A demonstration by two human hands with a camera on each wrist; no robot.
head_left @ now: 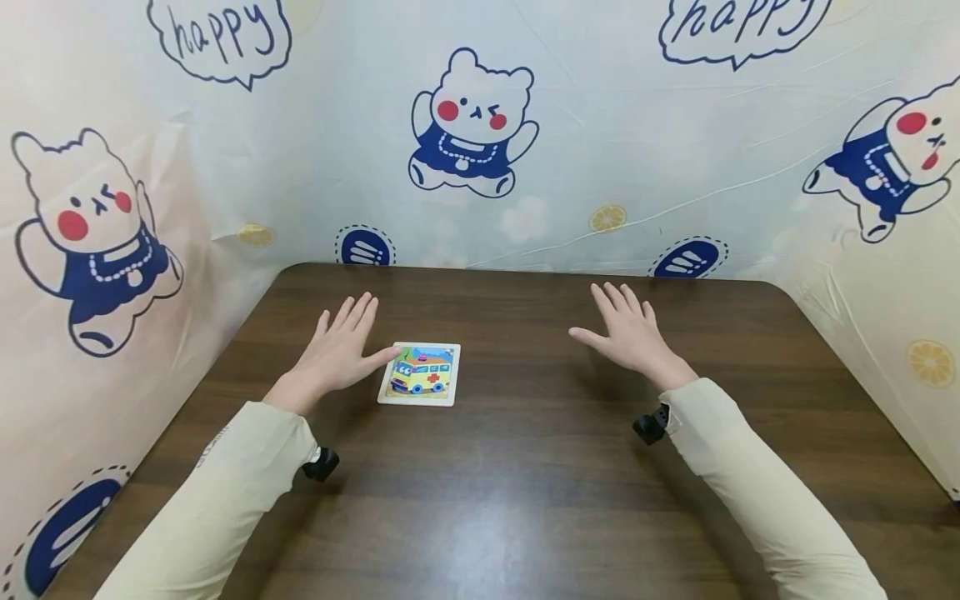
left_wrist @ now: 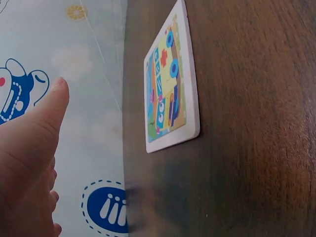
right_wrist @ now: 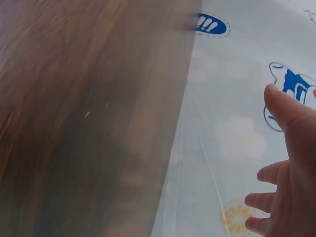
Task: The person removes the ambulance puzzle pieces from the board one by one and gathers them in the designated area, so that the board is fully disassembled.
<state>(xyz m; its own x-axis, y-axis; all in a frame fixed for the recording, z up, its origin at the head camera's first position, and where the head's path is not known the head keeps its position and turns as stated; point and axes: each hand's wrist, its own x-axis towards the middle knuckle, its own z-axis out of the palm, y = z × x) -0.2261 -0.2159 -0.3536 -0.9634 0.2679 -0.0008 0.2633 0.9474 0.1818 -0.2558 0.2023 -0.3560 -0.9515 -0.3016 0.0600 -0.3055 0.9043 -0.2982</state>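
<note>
Pale fabric printed with blue-outlined bears [head_left: 570, 192] hangs behind a dark brown wood-grain table [head_left: 487, 492], which fills the lower middle of the frame. Left of centre on the tabletop lies a flat, roughly square white-bordered picture card [head_left: 422, 377] showing a yellow ambulance with blue wheels and a red cross, its picture side facing up.

At centre left, a person's bare left hand [head_left: 333, 354] stretches out beside the card, fingers straight, thumb extended. From the head camera the thumb's tip overlaps the card's upper left corner; from the left wrist camera it stands apart from the card, holding nothing. At centre right, the bare right hand [head_left: 630, 333] is spread and bare of any object, well away from the card. Both forearms, in cream sleeves [head_left: 757, 483], enter from the lower corners, a small black device [head_left: 651, 425] at each wrist.

As to progress, the card's picture looks whole and the card lies flat, with neither hand gripping it. No lifting or turning appears under way. Whether handling is complete or yet to begin cannot be told from these views; any further work with the card would first need a hand to take hold of it.
</note>
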